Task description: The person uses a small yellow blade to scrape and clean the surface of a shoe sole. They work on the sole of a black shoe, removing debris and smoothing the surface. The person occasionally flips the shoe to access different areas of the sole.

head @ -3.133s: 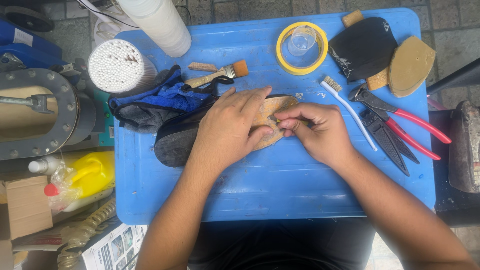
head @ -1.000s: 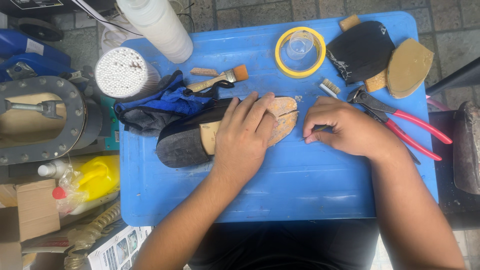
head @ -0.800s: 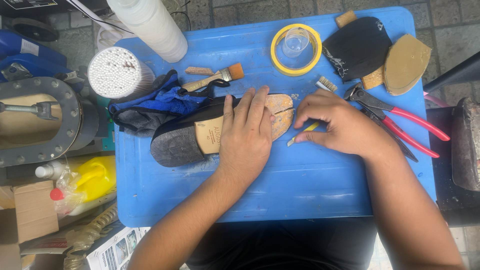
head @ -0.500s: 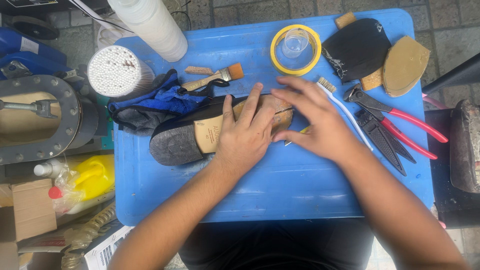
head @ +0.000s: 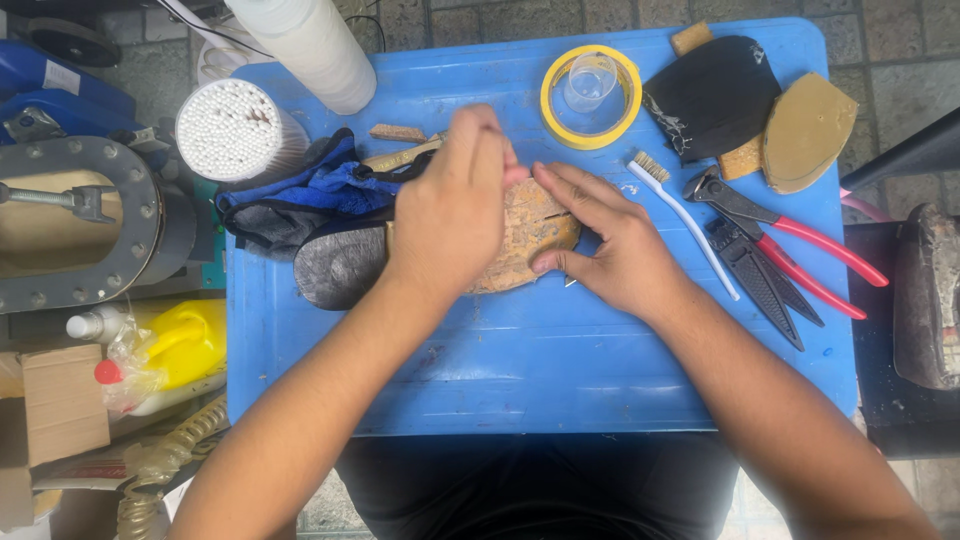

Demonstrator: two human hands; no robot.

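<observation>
Two bare arms reach up over a blue table (head: pixel 540 380). In the middle of it lies a shoe (head: pixel 345 262), on its side or upside down, with a grey heel at one end and a rough tan sole (head: pixel 528 235) at the other. The left hand (head: pixel 452 215) lies over the middle of the shoe. Its fingers are bent and bunched near the top, a bit blurry, so I cannot tell if they pinch something. The right hand (head: pixel 612 250) is spread flat, with its fingers pressing on the toe end of the sole.

Just left of the shoe is a crumpled blue cloth (head: pixel 300 195). To the right lie a white toothbrush (head: pixel 680 220) and red-handled pliers (head: pixel 790 235), with a black tool beside them.

Farther back sits a yellow tape ring (head: pixel 557 115). A small clear cup (head: pixel 590 82) stands inside the ring, and the cup looks empty. Next to it are a black sole piece (head: pixel 712 95) and a tan sole piece (head: pixel 808 130).

At the far left corner is a round tub (head: pixel 232 135) packed full of little white sticks standing on end. Behind it is a tall white bottle (head: pixel 312 50).

Off the table, low on the left, a yellow bottle (head: pixel 185 350) lies in a clear bag.
</observation>
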